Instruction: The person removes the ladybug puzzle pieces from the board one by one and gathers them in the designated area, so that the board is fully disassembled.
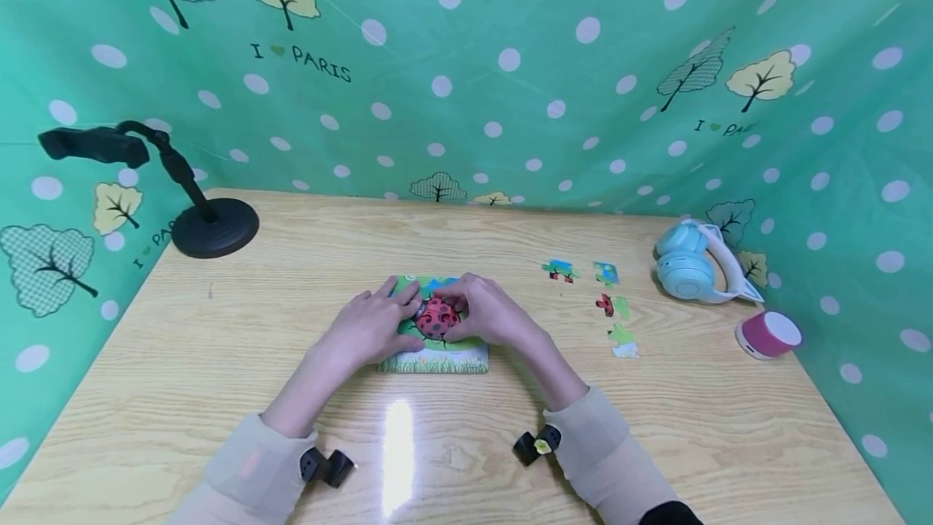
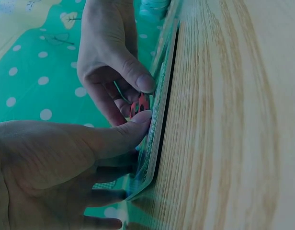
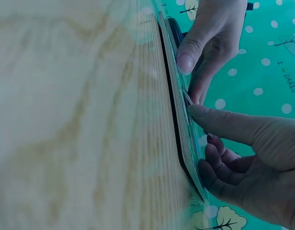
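A jigsaw board (image 1: 452, 361) with a ladybug picture lies on the table in front of me. My left hand (image 1: 368, 328) rests on its left side with fingers spread, the thumb near the lower part of the picture. From the right, my right hand (image 1: 487, 310) pinches a red, black-spotted puzzle piece (image 2: 139, 105) between thumb and fingers over the ladybug (image 1: 437, 319). In the right wrist view the edge of that piece (image 3: 187, 97) stands tilted above the board, by the right thumb. The fingers hide part of the picture.
Several loose puzzle pieces (image 1: 622, 341) lie right of the board. Farther right are light-blue headphones (image 1: 687, 272) and a magenta cylinder (image 1: 768, 335). A black stand (image 1: 215, 228) is at the back left. A green dotted curtain (image 1: 466, 104) hangs behind the table (image 1: 306, 241).
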{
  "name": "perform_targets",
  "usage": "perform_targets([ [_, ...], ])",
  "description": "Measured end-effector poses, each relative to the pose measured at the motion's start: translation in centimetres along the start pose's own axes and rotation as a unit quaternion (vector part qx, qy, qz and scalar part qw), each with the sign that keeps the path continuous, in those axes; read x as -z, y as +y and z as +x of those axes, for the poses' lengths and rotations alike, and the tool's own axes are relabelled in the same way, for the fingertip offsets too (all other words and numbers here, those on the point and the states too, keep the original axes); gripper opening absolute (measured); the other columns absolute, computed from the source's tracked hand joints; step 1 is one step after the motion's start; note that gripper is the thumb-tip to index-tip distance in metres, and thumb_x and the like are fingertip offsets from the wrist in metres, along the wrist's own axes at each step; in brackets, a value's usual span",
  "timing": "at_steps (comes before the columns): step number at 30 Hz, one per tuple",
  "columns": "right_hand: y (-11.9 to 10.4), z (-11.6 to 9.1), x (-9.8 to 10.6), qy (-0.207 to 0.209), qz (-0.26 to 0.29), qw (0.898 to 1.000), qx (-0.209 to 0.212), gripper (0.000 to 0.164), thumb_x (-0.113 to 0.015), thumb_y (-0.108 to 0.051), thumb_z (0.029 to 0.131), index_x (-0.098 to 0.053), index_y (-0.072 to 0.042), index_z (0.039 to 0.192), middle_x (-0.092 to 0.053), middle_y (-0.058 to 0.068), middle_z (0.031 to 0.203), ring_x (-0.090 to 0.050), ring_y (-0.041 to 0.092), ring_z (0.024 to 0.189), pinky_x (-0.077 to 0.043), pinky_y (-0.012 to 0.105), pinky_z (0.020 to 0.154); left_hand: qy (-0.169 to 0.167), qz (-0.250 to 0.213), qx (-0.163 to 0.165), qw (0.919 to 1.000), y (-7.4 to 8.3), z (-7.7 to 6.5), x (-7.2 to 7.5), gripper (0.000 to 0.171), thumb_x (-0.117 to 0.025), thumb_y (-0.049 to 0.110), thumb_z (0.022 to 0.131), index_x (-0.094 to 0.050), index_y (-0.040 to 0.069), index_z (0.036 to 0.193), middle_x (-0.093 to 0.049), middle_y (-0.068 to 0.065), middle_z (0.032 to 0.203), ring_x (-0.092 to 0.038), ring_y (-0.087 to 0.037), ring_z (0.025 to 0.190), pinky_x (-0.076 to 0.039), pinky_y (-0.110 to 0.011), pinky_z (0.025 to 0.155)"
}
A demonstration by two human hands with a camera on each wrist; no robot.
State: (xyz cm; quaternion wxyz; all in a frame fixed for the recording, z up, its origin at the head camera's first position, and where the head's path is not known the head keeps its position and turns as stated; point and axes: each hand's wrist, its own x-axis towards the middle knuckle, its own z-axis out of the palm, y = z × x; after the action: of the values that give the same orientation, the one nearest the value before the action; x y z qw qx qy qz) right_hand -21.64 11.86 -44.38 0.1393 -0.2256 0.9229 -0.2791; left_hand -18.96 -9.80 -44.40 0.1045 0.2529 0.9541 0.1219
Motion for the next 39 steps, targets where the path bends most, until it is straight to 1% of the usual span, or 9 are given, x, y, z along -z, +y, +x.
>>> perform_targets([
  [5, 0.0, 0.0, 0.0, 0.006, -0.006, 1.0, 0.005, 0.068, -0.089, -0.014, 0.08, -0.062, -0.011, 0.142, -0.068, 0.01, 0.121, -0.062, 0.02, 0.106, -0.057, 0.038, 0.096, -0.002, 0.001, 0.002, 1.0, 0.0, 0.1, 0.0, 0.073, -0.072, 0.048, 0.092, -0.051, 0.01, 0.151, -0.033, -0.011, 0.168, -0.028, -0.046, 0.155, -0.034, -0.068, 0.12],
  [11, 0.1, -0.1, 0.0, 0.008, -0.009, 1.0, 0.008, 0.066, -0.088, -0.015, 0.081, -0.063, -0.011, 0.142, -0.069, 0.01, 0.124, -0.063, 0.022, 0.111, -0.056, 0.04, 0.099, -0.004, -0.005, 0.001, 1.0, 0.1, 0.0, 0.1, 0.073, -0.072, 0.048, 0.092, -0.051, 0.01, 0.151, -0.033, -0.011, 0.168, -0.027, -0.046, 0.155, -0.033, -0.068, 0.12],
  [14, 0.4, -0.1, 0.2, 0.007, -0.008, 1.0, 0.011, 0.064, -0.088, -0.016, 0.082, -0.064, -0.01, 0.141, -0.068, 0.008, 0.121, -0.063, 0.02, 0.11, -0.056, 0.038, 0.098, -0.005, -0.008, 0.001, 1.0, 0.1, 0.1, 0.0, 0.073, -0.072, 0.048, 0.092, -0.051, 0.01, 0.151, -0.033, -0.011, 0.168, -0.027, -0.046, 0.155, -0.033, -0.068, 0.12],
  [17, 0.8, -0.1, 0.5, 0.01, 0.008, 1.0, 0.012, 0.063, -0.088, -0.015, 0.082, -0.065, -0.009, 0.14, -0.067, 0.007, 0.117, -0.062, 0.018, 0.106, -0.057, 0.036, 0.095, -0.006, -0.009, 0.001, 0.9999, 0.1, 0.2, 0.0, 0.072, -0.072, 0.048, 0.093, -0.051, 0.01, 0.151, -0.033, -0.011, 0.168, -0.027, -0.046, 0.155, -0.033, -0.067, 0.12],
  [20, 1.6, -0.3, 1.2, 0.014, 0.036, 0.999, 0.009, 0.063, -0.088, -0.016, 0.081, -0.065, -0.01, 0.14, -0.066, 0.005, 0.115, -0.061, 0.018, 0.105, -0.056, 0.035, 0.094, -0.008, -0.007, 0.0, 0.9999, 0.1, 0.2, 0.0, 0.072, -0.071, 0.048, 0.093, -0.051, 0.01, 0.151, -0.033, -0.011, 0.168, -0.027, -0.045, 0.156, -0.033, -0.067, 0.121],
  [26, 3.5, -1.1, 2.8, 0.015, 0.082, 0.996, 0.009, 0.065, -0.088, -0.017, 0.08, -0.064, -0.013, 0.141, -0.067, 0.004, 0.114, -0.062, 0.021, 0.106, -0.057, 0.039, 0.096, -0.012, -0.005, 0.005, 0.9999, -0.1, 0.1, 0.0, 0.075, -0.071, 0.049, 0.092, -0.049, 0.011, 0.153, -0.031, -0.01, 0.168, -0.025, -0.044, 0.156, -0.031, -0.067, 0.122],
  [29, 4.6, -1.7, 3.5, 0.018, 0.086, 0.996, 0.007, 0.064, -0.088, -0.018, 0.081, -0.065, -0.014, 0.14, -0.068, 0.003, 0.114, -0.062, 0.021, 0.105, -0.057, 0.039, 0.097, -0.013, -0.005, 0.006, 0.9999, -0.2, 0.1, -0.1, 0.075, -0.071, 0.049, 0.092, -0.048, 0.011, 0.153, -0.031, -0.01, 0.169, -0.025, -0.044, 0.157, -0.03, -0.067, 0.122],
  [33, 6.0, -2.6, 4.5, 0.022, 0.077, 0.997, -0.001, 0.063, -0.088, -0.02, 0.081, -0.065, -0.014, 0.14, -0.068, 0.001, 0.111, -0.062, 0.019, 0.103, -0.057, 0.036, 0.096, -0.013, -0.008, 0.007, 0.9999, -0.2, 0.1, -0.1, 0.075, -0.071, 0.049, 0.092, -0.048, 0.012, 0.153, -0.031, -0.01, 0.169, -0.025, -0.044, 0.157, -0.03, -0.067, 0.122],
  [39, 8.2, -3.9, 6.0, 0.032, 0.06, 0.998, -0.001, 0.063, -0.088, -0.019, 0.081, -0.066, -0.013, 0.139, -0.069, 0.004, 0.114, -0.062, 0.021, 0.105, -0.056, 0.042, 0.097, -0.012, -0.006, 0.005, 0.9999, -0.2, 0.1, -0.2, 0.075, -0.071, 0.05, 0.092, -0.048, 0.012, 0.153, -0.031, -0.01, 0.169, -0.024, -0.044, 0.157, -0.03, -0.067, 0.122],
])
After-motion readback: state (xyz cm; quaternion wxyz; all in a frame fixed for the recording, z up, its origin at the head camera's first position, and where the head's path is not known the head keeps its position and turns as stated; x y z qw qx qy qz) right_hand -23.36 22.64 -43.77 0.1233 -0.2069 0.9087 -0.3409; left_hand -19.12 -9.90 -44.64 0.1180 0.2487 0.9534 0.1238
